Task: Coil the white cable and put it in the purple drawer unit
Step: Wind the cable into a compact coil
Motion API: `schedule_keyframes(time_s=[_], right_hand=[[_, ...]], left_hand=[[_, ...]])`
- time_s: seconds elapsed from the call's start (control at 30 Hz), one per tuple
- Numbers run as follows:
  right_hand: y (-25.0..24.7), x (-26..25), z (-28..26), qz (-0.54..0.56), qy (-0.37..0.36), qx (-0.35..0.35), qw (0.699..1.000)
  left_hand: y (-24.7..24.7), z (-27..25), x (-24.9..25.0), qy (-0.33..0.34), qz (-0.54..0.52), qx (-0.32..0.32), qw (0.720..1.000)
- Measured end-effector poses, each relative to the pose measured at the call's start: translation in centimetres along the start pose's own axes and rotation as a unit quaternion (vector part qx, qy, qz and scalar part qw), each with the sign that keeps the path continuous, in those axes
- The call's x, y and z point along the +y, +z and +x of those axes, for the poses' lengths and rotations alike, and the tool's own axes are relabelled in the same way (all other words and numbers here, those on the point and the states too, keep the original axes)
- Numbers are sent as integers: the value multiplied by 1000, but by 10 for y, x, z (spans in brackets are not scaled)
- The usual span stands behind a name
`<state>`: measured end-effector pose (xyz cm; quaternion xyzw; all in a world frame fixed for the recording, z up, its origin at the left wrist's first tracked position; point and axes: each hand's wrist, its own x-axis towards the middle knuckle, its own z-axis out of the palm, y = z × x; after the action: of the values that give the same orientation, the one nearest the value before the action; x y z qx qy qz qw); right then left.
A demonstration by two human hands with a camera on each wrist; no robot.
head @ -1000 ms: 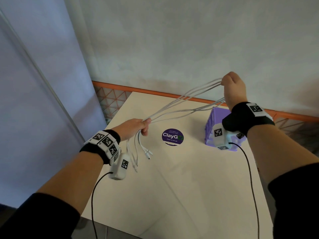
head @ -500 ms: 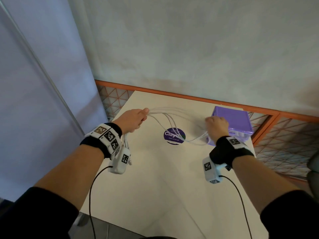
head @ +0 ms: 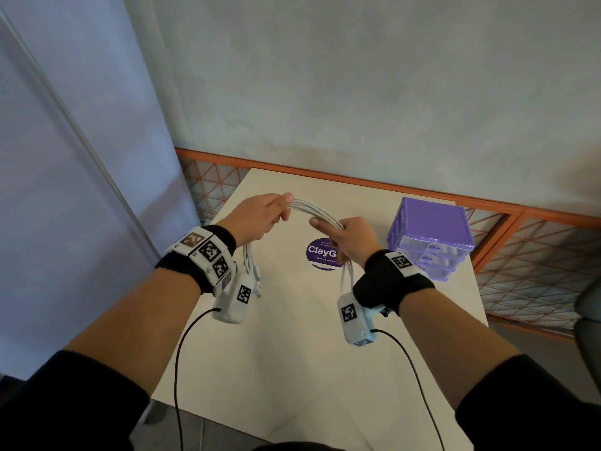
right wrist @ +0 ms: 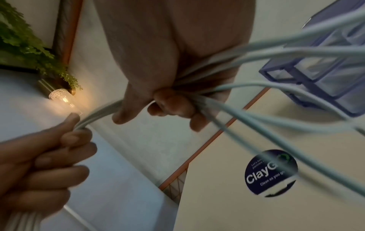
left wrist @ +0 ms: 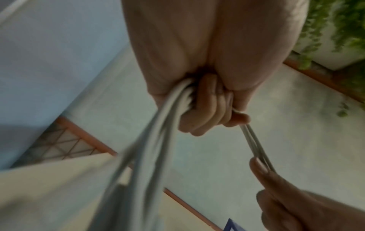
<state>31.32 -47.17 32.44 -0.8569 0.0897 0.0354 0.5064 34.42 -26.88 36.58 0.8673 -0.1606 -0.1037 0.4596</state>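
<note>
The white cable is gathered into several strands that arch between my two hands above the table. My left hand grips one end of the bundle, and its loops and plugs hang down under the wrist. My right hand grips the other end, with strands trailing below it. In the left wrist view my curled fingers clamp the cable. The right wrist view has the cable fanning out of my fist. The purple drawer unit stands at the table's back right, its drawers closed.
A round purple sticker lies on the cream table under my right hand. An orange mesh railing runs behind and to the right of the table. A grey wall is behind, a pale panel at left.
My right hand came down from high over the drawer unit and moved left, close to my left hand. The stretched strands went slack and now arch in a short bundle between the hands.
</note>
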Motion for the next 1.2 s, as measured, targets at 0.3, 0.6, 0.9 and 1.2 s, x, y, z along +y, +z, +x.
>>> schedule_keyframes(time_s=[0.3,0.6,0.9,1.2], right_hand=[[-19,-23,3,387,17,-23,922],[-12,-45,10,637,53,3,769],[-38,-51,6,564,25,-93,820],[-46,-57,-2,392,4,-61,918]], left_hand=[[24,-1,-4,-45,-130,8,991],[58,-2,37,-14,14,-132,991],[39,12,37,-51,66,-93,992],[37,11,35,-54,56,-85,993]])
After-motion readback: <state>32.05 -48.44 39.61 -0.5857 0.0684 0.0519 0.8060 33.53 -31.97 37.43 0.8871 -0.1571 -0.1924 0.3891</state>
